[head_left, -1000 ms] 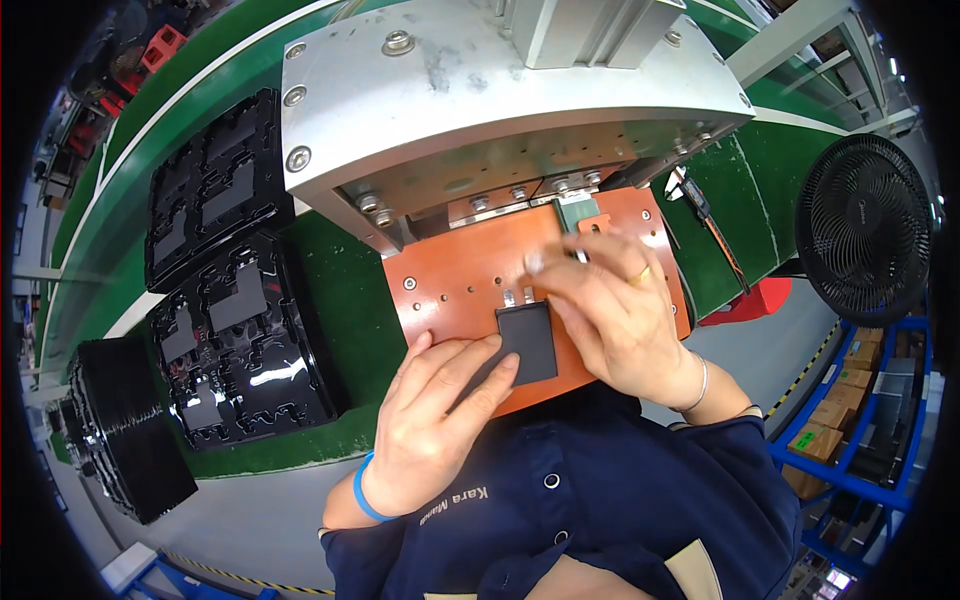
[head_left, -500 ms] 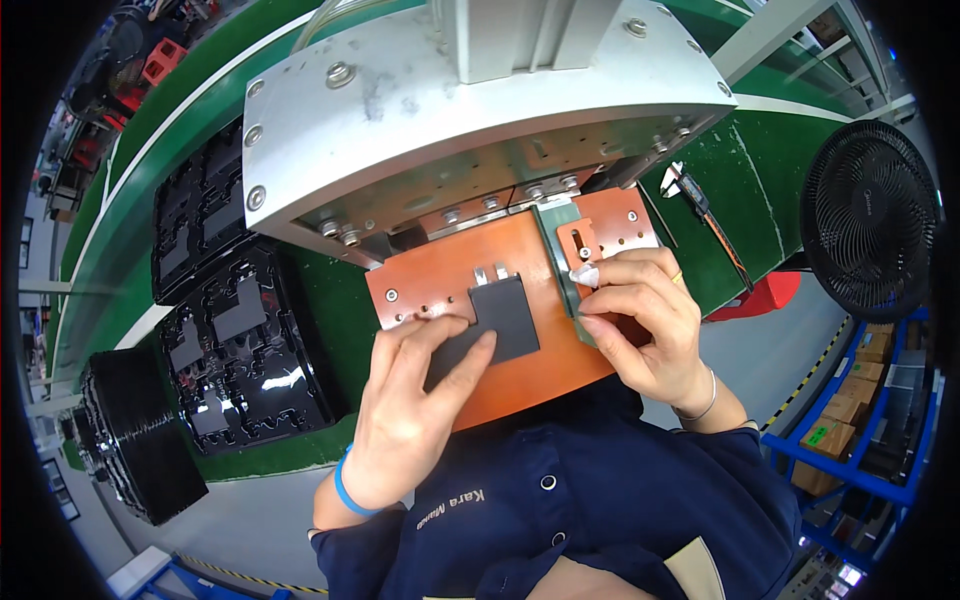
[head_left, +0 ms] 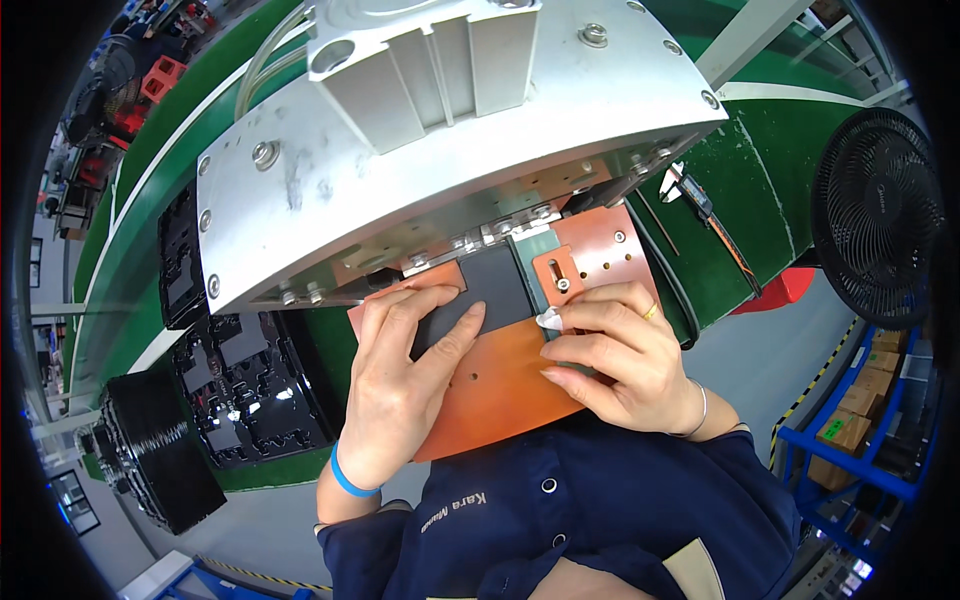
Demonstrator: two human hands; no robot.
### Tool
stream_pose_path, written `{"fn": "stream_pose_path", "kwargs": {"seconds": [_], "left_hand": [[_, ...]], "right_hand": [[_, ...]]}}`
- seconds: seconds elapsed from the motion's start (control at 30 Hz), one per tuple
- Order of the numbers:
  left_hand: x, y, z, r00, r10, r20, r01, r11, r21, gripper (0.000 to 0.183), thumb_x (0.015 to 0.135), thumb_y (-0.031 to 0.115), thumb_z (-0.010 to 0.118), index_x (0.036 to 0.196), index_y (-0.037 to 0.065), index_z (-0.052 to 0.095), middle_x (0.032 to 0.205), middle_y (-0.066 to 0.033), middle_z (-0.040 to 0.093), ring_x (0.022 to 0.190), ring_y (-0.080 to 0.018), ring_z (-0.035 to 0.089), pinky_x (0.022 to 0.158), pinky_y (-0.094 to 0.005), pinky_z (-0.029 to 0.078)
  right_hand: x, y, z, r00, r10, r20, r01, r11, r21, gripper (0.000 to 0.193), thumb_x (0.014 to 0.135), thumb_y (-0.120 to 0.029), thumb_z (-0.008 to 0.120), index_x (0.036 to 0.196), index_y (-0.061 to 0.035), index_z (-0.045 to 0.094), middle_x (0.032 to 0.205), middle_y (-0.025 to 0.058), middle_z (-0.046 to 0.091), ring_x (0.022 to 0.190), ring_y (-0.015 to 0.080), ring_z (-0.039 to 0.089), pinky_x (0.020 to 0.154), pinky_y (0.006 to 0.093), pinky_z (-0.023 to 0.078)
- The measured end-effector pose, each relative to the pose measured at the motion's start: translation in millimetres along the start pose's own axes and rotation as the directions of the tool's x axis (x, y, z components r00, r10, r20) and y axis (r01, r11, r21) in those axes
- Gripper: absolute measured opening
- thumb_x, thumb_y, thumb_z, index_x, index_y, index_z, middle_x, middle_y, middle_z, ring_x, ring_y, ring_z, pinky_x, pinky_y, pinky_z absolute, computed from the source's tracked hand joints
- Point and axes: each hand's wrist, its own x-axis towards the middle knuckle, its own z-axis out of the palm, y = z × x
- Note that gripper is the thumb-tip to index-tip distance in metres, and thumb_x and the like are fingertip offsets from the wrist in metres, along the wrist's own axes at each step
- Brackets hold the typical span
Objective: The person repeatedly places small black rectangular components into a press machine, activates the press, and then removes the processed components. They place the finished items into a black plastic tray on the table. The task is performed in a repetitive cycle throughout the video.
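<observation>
Green matting covers the counter (head_left: 740, 190), where a grey metal press (head_left: 440, 150) overhangs an orange base plate (head_left: 500, 385). On that plate lies a dark flat rectangular pad (head_left: 485, 292), its long axis running left to right, its far edge tucked under the press. The left hand (head_left: 400, 385) lies with fingers spread flat across the pad's left end. The right hand (head_left: 620, 355) has its grip pressed together, pinching a small white scrap (head_left: 549, 320) at the pad's right edge. Black moulded trays (head_left: 250, 385) sit to the left.
</observation>
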Motion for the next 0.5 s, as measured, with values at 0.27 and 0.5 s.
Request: {"fn": "stream_pose_path", "kwargs": {"seconds": [0.27,0.5], "left_hand": [[-0.2,-0.8,-1.1,0.999,-0.014,0.028,0.014,1.000,-0.012,0.047,0.063,-0.003,0.068,0.109,0.007,0.072,0.111,-0.0127,0.058,0.102,-0.0303,0.053,0.088,-0.0394,0.048],[-1.5,-1.3,0.0,0.999,-0.039,0.028,0.040,0.998,-0.053,0.044,0.065,0.000,0.069,0.109,0.006,0.073,0.110,-0.0138,0.061,0.098,-0.0304,0.055,0.087,-0.0388,0.048]], "right_hand": [[-2.7,-0.4,3.3,1.000,-0.015,-0.001,0.014,1.000,-0.028,0.023,0.068,-0.013,0.079,0.088,-0.0072,0.069,0.105,0.0034,0.065,0.096,0.0240,0.058,0.077,0.0329,0.047],[-1.0,-4.3,2.8,0.998,-0.001,0.055,0.004,0.998,-0.061,0.029,0.069,-0.016,0.079,0.096,-0.0107,0.071,0.112,0.0018,0.065,0.100,0.0216,0.058,0.082,0.0335,0.046]]}}
